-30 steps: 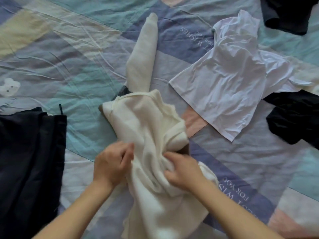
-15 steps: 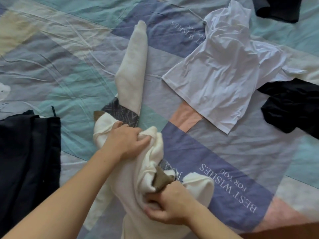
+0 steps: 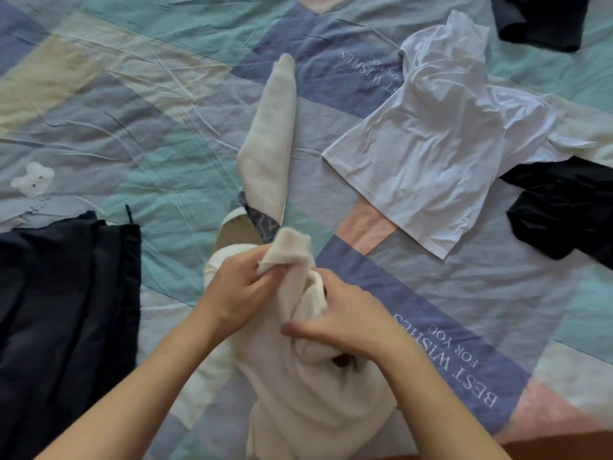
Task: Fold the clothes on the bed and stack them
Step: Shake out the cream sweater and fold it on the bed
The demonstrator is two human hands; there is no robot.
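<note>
A cream knitted sweater [image 3: 298, 386] with a brown and grey patterned part lies bunched in the middle of the bed, one sleeve stretched away from me. My left hand [image 3: 238, 290] grips a fold of its cream fabric and lifts it. My right hand [image 3: 345, 320] holds the bunched cloth just beside it, fingers tucked into the fabric. A crumpled white T-shirt [image 3: 431, 154] lies spread out at the upper right.
A dark navy garment [image 3: 63, 310] lies flat at the left. Black clothes lie at the right edge [image 3: 564, 210] and the top right corner [image 3: 544, 21]. The patchwork bedsheet [image 3: 132, 127] shows bare at the upper left.
Both hands have shifted along the sweater. The left hand now lifts a cream fold higher, and the right hand has moved up from the lower bunch to meet it.
</note>
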